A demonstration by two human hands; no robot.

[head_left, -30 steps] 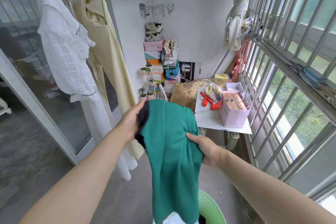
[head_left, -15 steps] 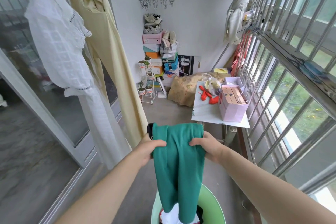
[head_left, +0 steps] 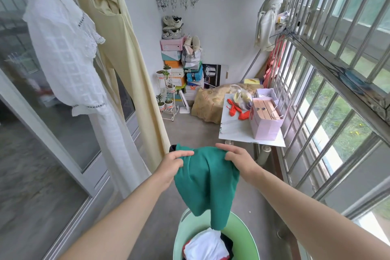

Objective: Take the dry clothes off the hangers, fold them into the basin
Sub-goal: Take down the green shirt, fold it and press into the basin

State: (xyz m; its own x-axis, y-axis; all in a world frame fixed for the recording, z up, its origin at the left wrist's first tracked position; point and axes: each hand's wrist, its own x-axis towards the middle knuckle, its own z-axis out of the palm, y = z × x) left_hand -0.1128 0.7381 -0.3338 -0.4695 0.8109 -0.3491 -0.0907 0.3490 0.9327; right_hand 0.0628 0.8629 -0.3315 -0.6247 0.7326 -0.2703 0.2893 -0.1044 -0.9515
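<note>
A green garment point(head_left: 207, 183) hangs folded lengthwise in front of me. My left hand point(head_left: 173, 163) grips its top left corner and my right hand point(head_left: 236, 159) grips its top right. Its lower end dangles just above the light green basin point(head_left: 249, 236) on the floor below, which holds folded white and dark clothes point(head_left: 205, 246). At upper left a white lace dress point(head_left: 67, 53) and a pale yellow dress point(head_left: 126, 53) hang; their hangers are out of view.
A sliding glass door point(head_left: 42, 133) runs along the left. Window bars point(head_left: 329, 82) line the right. A low white table point(head_left: 238, 131) with a pink bag point(head_left: 263, 126) stands ahead on the right. Shoeboxes point(head_left: 179, 63) and small plants point(head_left: 164, 99) stack against the far wall.
Both hands have lowered the green garment from chest height toward the basin and folded it narrower. The view has tilted down, bringing more of the basin into sight.
</note>
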